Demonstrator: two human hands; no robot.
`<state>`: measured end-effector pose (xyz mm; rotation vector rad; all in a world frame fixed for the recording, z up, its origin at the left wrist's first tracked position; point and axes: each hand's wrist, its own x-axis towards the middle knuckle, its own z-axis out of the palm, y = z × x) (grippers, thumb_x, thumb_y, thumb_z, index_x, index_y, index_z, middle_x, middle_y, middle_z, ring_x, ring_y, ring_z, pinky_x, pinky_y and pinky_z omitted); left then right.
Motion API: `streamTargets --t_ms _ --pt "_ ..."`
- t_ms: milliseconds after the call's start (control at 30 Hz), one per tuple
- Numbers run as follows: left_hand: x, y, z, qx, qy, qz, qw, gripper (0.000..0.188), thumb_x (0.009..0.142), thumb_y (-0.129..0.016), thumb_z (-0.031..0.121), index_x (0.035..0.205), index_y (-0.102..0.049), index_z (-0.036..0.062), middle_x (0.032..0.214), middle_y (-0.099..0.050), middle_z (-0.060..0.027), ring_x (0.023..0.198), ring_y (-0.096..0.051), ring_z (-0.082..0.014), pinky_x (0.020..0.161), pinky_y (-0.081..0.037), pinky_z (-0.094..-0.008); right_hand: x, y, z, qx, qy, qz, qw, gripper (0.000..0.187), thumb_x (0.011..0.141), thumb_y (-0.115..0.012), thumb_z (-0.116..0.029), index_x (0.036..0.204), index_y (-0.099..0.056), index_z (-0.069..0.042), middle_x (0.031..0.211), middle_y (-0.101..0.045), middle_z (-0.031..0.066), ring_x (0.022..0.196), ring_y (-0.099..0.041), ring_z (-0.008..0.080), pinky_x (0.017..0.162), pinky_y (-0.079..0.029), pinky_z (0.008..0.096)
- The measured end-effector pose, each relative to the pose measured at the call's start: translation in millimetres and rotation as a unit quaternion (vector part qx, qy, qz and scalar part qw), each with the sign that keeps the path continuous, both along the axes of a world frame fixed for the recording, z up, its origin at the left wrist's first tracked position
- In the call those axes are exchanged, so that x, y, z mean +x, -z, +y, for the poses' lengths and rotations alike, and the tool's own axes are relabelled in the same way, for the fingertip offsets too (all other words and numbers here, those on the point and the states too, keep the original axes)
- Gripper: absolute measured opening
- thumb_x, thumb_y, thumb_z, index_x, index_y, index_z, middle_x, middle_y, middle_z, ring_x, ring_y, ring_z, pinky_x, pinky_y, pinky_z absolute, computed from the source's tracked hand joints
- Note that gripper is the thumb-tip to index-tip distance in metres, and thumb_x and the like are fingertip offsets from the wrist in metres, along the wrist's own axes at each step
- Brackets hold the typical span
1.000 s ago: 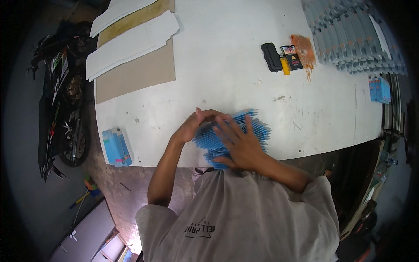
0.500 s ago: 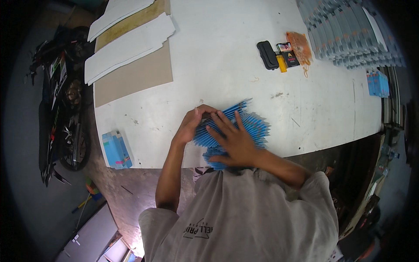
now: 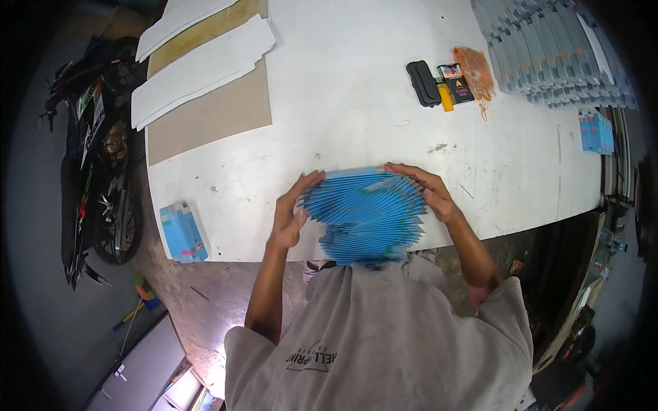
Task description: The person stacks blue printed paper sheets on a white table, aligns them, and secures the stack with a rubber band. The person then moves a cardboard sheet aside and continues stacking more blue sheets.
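Note:
A fanned stack of flat blue folded cartons [image 3: 364,205] lies at the near edge of the white table [image 3: 329,103], right in front of my body. Its layers curve round in an S-like spread, with the lowest part reaching my shirt. Curled about the stack's left end is my left hand [image 3: 290,212], fingertips on the far corner and thumb on the near side. My right hand [image 3: 433,190] clasps the right end in the same way, fingers along the far edge. The stack sits between both hands.
A small blue carton bundle [image 3: 182,233] is at the table's left corner. Cardboard sheets [image 3: 212,116] lie far left. A black case [image 3: 423,83], yellow lighter [image 3: 445,96], dark small box [image 3: 458,85] and orange bag [image 3: 474,70] lie far right, near grey stacks [image 3: 548,55].
My right hand has moved off the top of the stack to its right end. My left hand has shifted slightly along the left end. The cartons now show more evenly spread.

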<state>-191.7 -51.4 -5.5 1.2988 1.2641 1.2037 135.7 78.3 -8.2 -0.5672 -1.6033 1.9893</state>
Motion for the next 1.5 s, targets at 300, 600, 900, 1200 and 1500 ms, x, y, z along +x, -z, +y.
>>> streamTargets --t_ms 300,600,900,1200,1500 --pt "40 17 47 0.056 -0.015 0.051 0.997 0.107 0.098 -0.047 0.069 0.168 -0.007 -0.0018 0.176 -0.003 -0.0249 0.163 -0.003 -0.0394 0.130 -0.008 -0.0543 -46 8 6 0.014 0.164 -0.038 0.986 0.118 0.093 -0.051 -0.082 0.168 -0.011 -0.001 0.175 -0.016 0.0193 0.161 -0.017 0.0336 0.131 -0.016 0.0464" --pt "37 9 10 0.068 0.044 0.073 0.994 0.113 0.096 -0.043 0.077 0.166 -0.010 -0.0059 0.174 -0.008 -0.0291 0.162 -0.009 -0.0422 0.130 -0.010 -0.0530 -31 2 -39 -0.017 0.176 -0.154 0.972 0.106 0.099 -0.039 -0.078 0.169 -0.012 -0.004 0.175 -0.014 0.0203 0.163 -0.009 0.0335 0.131 -0.010 0.0500" --pt "51 5 -34 -0.059 0.038 -0.002 0.998 0.125 0.090 -0.048 0.081 0.164 -0.010 -0.0113 0.173 -0.011 -0.0303 0.161 -0.009 -0.0433 0.128 -0.010 -0.0561 3 11 -82 -0.022 0.141 -0.069 0.987 0.128 0.088 -0.038 -0.092 0.167 -0.007 0.004 0.175 -0.009 0.0236 0.162 -0.007 0.0363 0.131 -0.010 0.0500" --pt "56 17 -34 0.011 0.035 0.083 0.996 0.116 0.096 -0.042 0.076 0.164 -0.010 -0.0120 0.173 -0.010 -0.0313 0.160 -0.010 -0.0464 0.128 -0.011 -0.0583 -16 5 -75 0.050 0.163 -0.086 0.982 0.130 0.086 -0.038 -0.095 0.167 -0.014 0.003 0.174 -0.013 0.0256 0.162 -0.008 0.0407 0.130 -0.007 0.0528" --pt "72 14 11 0.017 -0.094 0.106 0.990 0.089 0.109 -0.030 0.059 0.165 -0.014 -0.0085 0.171 -0.017 -0.0301 0.159 -0.017 -0.0435 0.128 -0.016 -0.0521 -31 2 -51 0.053 0.184 -0.028 0.981 0.105 0.101 -0.020 -0.079 0.167 -0.016 0.002 0.174 -0.016 0.0231 0.162 -0.013 0.0351 0.131 -0.013 0.0482"
